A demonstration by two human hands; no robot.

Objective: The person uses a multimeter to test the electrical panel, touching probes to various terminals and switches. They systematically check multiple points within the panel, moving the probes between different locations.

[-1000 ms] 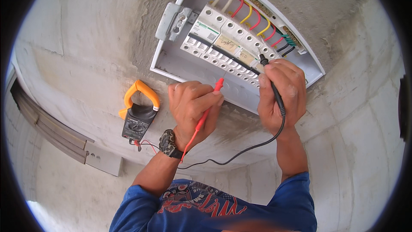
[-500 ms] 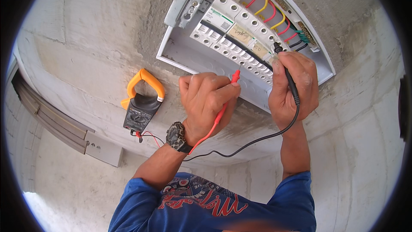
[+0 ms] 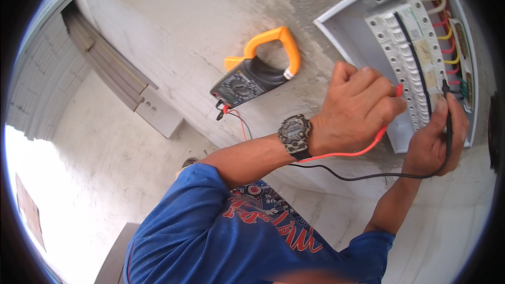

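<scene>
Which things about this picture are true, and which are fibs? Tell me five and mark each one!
1. The left hand holds the red probe. True.
2. The right hand holds the black probe. True.
3. The watch is on the right wrist. False: it is on the left wrist.
4. The clamp meter is pink. False: it is black and orange.
5. The wall box is covered up. False: its breakers are showing.

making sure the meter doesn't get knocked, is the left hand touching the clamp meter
Apart: the head view shows grey surface between the left hand and the clamp meter.
</scene>
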